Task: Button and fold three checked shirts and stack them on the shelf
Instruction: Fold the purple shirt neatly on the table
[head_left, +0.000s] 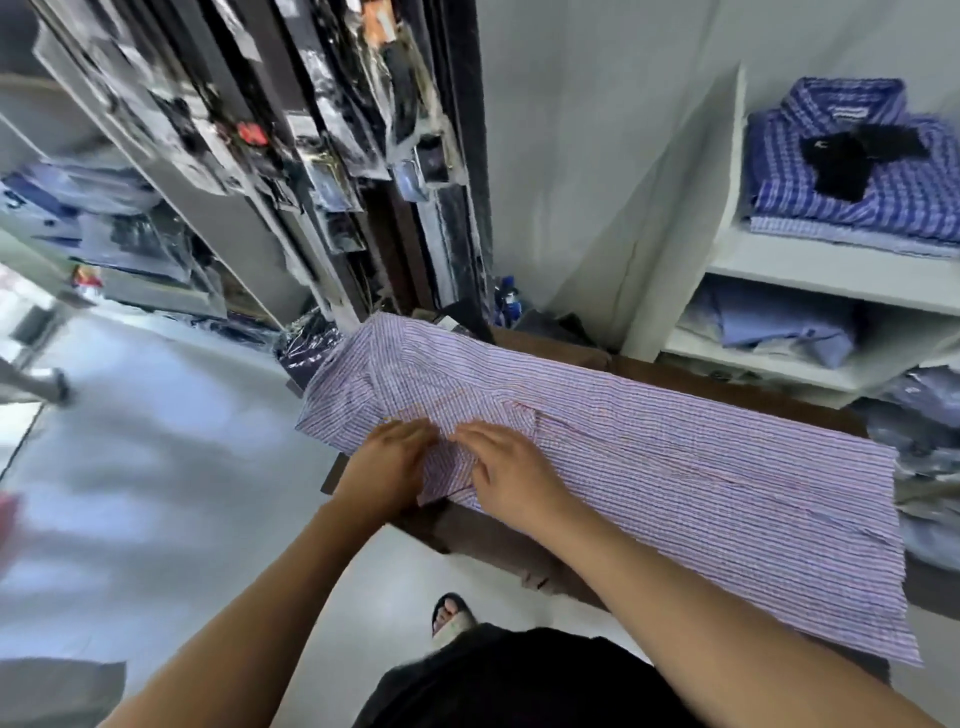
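Both bare forearms reach up from the bottom edge toward a brown table (519, 545), where a purple-and-white checked shirt (675, 457) lies flat along the top, its collar end over the table's far left corner and its hem spilling off the right end. At the near edge, close to the collar end, the left hand (384, 467) and right hand (511, 473) sit side by side on the shirt's front; their fingertips almost meet over a small gather of cloth, and motion blur leaves it unclear whether they pinch it or only press it. On the white shelf (810, 260) at the far right rests a stack of folded blue checked shirts (852, 208) with a black object (852, 156) on top. Lower shelves hold light blue folded clothes (779, 327). Below the table's near edge, one sandalled foot (452, 616) stands on the pale floor (156, 467).
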